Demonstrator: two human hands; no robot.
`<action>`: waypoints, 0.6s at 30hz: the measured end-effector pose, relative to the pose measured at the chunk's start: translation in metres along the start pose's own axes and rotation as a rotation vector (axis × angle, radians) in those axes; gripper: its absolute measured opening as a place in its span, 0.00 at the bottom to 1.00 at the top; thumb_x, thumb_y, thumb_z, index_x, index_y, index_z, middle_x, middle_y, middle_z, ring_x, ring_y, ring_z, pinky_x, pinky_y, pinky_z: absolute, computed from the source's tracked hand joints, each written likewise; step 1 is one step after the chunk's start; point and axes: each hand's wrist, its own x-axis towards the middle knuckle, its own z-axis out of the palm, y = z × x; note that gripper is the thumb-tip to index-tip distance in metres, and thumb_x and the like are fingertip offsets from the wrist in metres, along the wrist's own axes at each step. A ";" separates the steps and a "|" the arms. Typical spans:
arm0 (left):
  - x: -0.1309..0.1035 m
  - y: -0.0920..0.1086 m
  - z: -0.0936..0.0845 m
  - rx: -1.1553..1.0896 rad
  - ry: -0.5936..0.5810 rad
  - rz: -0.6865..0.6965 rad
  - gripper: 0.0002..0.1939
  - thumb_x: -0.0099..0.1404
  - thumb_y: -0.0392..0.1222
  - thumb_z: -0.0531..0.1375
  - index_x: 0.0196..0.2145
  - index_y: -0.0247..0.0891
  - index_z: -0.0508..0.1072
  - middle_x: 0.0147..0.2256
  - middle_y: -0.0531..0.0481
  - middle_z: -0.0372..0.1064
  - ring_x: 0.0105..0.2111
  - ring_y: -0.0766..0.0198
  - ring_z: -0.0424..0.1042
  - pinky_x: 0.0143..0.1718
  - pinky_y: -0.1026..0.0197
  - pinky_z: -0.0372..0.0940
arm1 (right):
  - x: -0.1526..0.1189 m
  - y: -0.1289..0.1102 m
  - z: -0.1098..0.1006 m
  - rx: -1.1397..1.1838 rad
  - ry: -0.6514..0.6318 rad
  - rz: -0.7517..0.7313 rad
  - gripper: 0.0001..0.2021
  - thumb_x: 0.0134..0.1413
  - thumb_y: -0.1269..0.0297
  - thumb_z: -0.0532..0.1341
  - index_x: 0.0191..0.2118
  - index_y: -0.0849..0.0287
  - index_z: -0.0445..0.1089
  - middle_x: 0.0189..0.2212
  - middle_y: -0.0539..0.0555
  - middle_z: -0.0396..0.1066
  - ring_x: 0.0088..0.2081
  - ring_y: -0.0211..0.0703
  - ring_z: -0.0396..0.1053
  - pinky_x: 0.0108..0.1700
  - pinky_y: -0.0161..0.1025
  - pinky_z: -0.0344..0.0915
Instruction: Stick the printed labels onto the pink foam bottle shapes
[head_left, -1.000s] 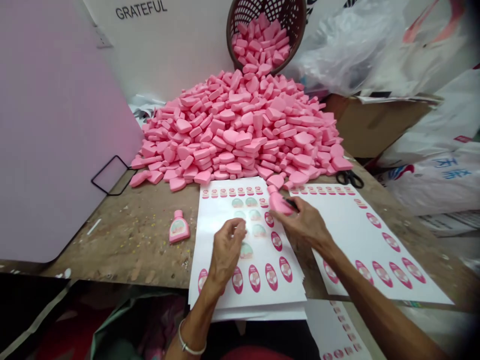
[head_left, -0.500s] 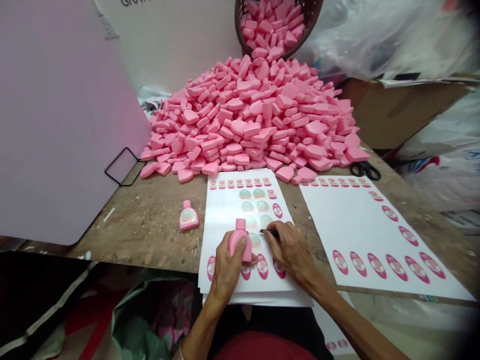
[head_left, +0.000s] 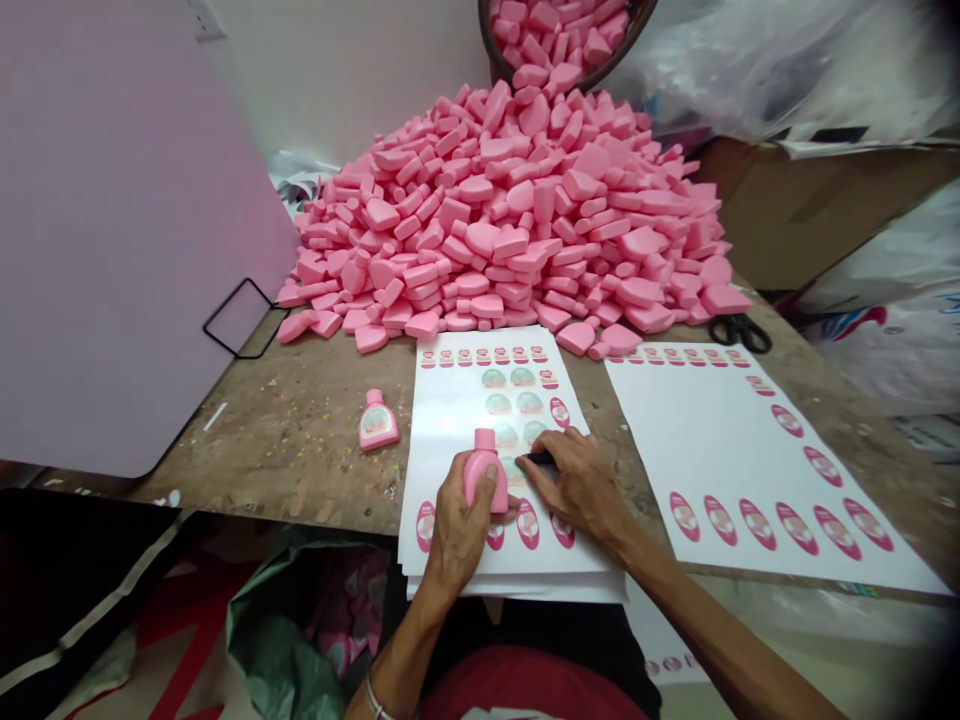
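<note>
My left hand (head_left: 459, 520) is wrapped around a plain pink bottle (head_left: 486, 478), held upright over the lower part of a white sticker sheet (head_left: 448, 425). Pinched in my right hand (head_left: 581, 485) is a thin black pointed tool (head_left: 538, 458). Its tip lies by a pale green sticker (head_left: 514, 470), just right of the bottle; I cannot tell whether it touches. Pale green and pink oval stickers are on the sheet, some hidden by my hands. Left of the sheet lies a pink bottle with a green label (head_left: 377, 425).
A big heap of pink bottles (head_left: 487, 240) covers the back of the table, spilling from a brown basket (head_left: 491, 45). At right are a second sticker sheet (head_left: 690, 430) and black scissors (head_left: 741, 332). A pale panel (head_left: 135, 250) stands at left. Below hangs a green bag (head_left: 274, 620) of bottles.
The tool's tip has shifted slightly left and down, closer to the lowest green sticker. My left hand keeps hold of the bottle. The whole view has shifted a little.
</note>
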 end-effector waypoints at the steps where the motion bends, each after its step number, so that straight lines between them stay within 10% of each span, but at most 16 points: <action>1: 0.000 0.000 0.000 -0.003 -0.002 0.004 0.21 0.63 0.55 0.55 0.46 0.37 0.64 0.27 0.51 0.71 0.27 0.59 0.77 0.29 0.59 0.73 | 0.001 -0.001 0.001 0.000 0.004 -0.001 0.07 0.54 0.60 0.60 0.30 0.57 0.65 0.27 0.53 0.69 0.32 0.44 0.64 0.37 0.41 0.56; 18: -0.001 0.003 -0.003 -0.043 0.014 0.017 0.22 0.63 0.56 0.55 0.45 0.36 0.66 0.29 0.51 0.68 0.26 0.63 0.74 0.29 0.60 0.73 | 0.002 0.010 -0.007 -0.001 -0.034 -0.163 0.08 0.61 0.66 0.53 0.30 0.58 0.65 0.27 0.52 0.68 0.32 0.42 0.63 0.38 0.42 0.53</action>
